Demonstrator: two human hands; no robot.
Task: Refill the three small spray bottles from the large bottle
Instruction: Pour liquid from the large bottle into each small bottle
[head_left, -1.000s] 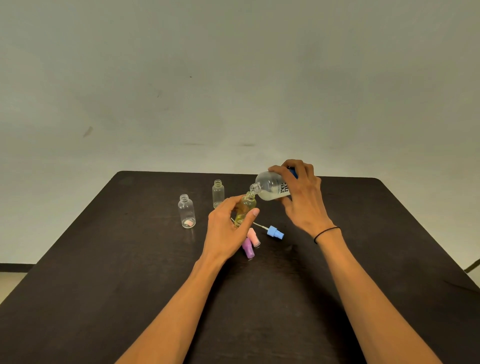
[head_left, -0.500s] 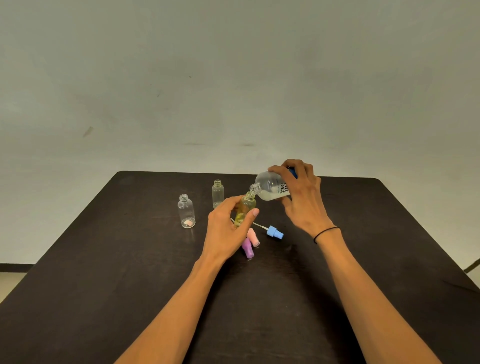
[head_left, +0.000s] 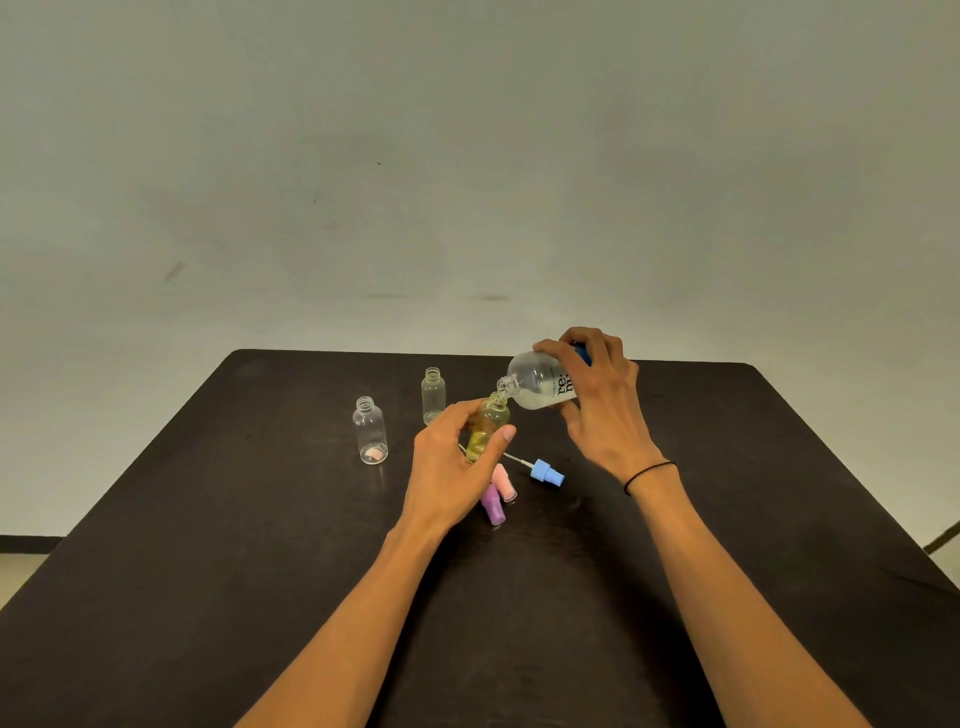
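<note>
My right hand (head_left: 602, 410) holds the large clear bottle (head_left: 540, 382) tipped to the left, its open neck right at the mouth of a small yellowish spray bottle (head_left: 488, 423). My left hand (head_left: 452, 462) grips that small bottle from the left, holding it upright. Two other small clear bottles stand uncapped on the dark table (head_left: 208, 545): one (head_left: 371, 436) at the left with something pink at its bottom, one (head_left: 432, 395) further back. Three spray caps lie on the table: a blue one (head_left: 545, 473) with its tube, a pink one (head_left: 505, 483) and a purple one (head_left: 492, 504).
The table's far edge runs just behind the bottles, with a pale wall beyond. The caps lie between my two wrists. A black band circles my right wrist (head_left: 649, 473).
</note>
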